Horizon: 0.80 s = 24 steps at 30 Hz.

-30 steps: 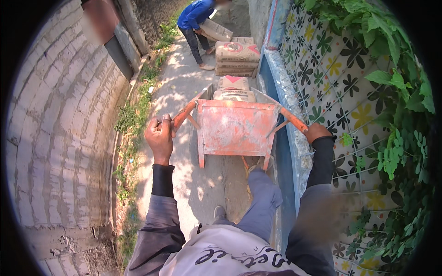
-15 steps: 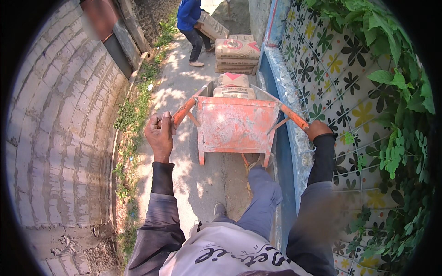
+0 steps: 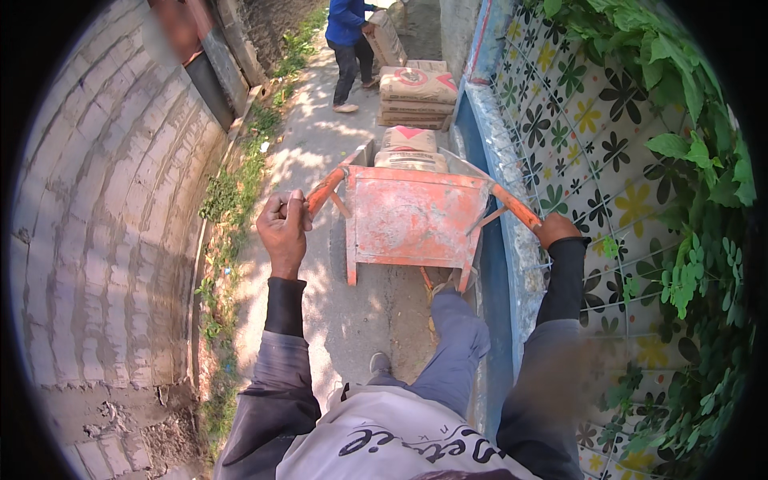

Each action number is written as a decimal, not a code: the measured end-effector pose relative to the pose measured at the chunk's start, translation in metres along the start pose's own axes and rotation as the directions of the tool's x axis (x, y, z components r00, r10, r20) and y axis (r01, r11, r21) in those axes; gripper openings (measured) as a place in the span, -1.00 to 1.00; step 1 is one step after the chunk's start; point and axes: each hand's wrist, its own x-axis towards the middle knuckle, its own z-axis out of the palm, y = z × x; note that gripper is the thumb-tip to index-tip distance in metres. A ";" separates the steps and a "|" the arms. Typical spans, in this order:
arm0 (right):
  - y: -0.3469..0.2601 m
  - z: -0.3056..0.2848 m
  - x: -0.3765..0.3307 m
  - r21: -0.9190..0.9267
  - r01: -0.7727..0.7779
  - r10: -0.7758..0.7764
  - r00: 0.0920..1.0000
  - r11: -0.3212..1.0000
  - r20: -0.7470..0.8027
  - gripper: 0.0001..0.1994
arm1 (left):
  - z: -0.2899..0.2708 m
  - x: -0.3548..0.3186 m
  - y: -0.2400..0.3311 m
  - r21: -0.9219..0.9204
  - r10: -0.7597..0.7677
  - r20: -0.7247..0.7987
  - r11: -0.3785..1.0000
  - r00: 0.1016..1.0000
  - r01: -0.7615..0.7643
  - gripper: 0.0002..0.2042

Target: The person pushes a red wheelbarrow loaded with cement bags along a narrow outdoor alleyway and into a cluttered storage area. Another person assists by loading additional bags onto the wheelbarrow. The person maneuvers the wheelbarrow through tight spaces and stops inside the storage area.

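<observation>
An orange, paint-worn metal cart (image 3: 416, 220) stands in front of me, its two handles reaching back toward me. My left hand (image 3: 284, 232) is closed at the end of the left handle (image 3: 326, 189), thumb on top. Around the end of the right handle (image 3: 516, 206) my right hand (image 3: 558, 230) is wrapped, close to the low blue wall. Paper cement bags (image 3: 410, 160) lie in the cart's tray, partly hidden by its back panel. One of my feet is by the cart's right rear leg, the other farther back.
Beyond the cart is a stack of cement bags (image 3: 416, 96). A person in blue (image 3: 346, 40) stands beside it, holding another bag (image 3: 386, 40). A grey block wall (image 3: 112, 224) bounds the left; a blue ledge (image 3: 498, 296), flower-patterned tiles (image 3: 616, 208) and leafy plants bound the right.
The person in blue has straightened up, and the bag they hold is more upright. My hands stay on the handles; the cart has hardly moved in view.
</observation>
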 end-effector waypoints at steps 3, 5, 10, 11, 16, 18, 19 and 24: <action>0.005 0.005 0.006 -0.020 0.010 -0.010 1.000 1.000 -0.001 -0.57 | 0.000 0.000 0.001 -0.006 -0.009 0.008 1.000 1.000 0.009 -0.85; 0.006 0.006 0.007 -0.035 0.024 -0.024 1.000 0.999 -0.011 -0.57 | -0.002 0.000 0.000 -0.020 -0.002 0.013 1.000 1.000 0.002 -0.85; 0.004 0.005 0.006 -0.045 0.011 -0.010 1.000 0.999 0.010 -0.56 | -0.001 -0.001 -0.003 -0.015 -0.013 0.014 1.000 1.000 0.013 -0.84; 0.004 0.003 0.005 -0.044 0.009 -0.009 1.000 0.999 0.005 -0.55 | 0.001 -0.001 0.001 -0.007 -0.019 0.005 1.000 1.000 0.020 -0.84; 0.005 0.004 0.004 -0.018 0.028 -0.028 0.999 0.999 -0.019 -0.56 | -0.002 0.000 -0.001 0.042 0.006 0.011 0.999 1.000 -0.006 -0.82; 0.004 0.004 0.003 -0.008 0.032 -0.032 0.999 0.999 -0.020 -0.57 | -0.003 0.000 -0.001 0.037 0.010 0.020 0.999 1.000 -0.010 -0.81; 0.003 0.004 0.003 -0.009 0.034 -0.034 0.999 0.999 -0.017 -0.57 | -0.004 0.000 -0.001 0.043 0.010 0.012 0.999 1.000 -0.010 -0.81; 0.007 0.008 0.007 -0.039 0.063 -0.064 0.998 0.997 -0.025 -0.57 | -0.004 0.000 -0.004 0.046 0.001 0.005 0.999 1.000 -0.001 -0.81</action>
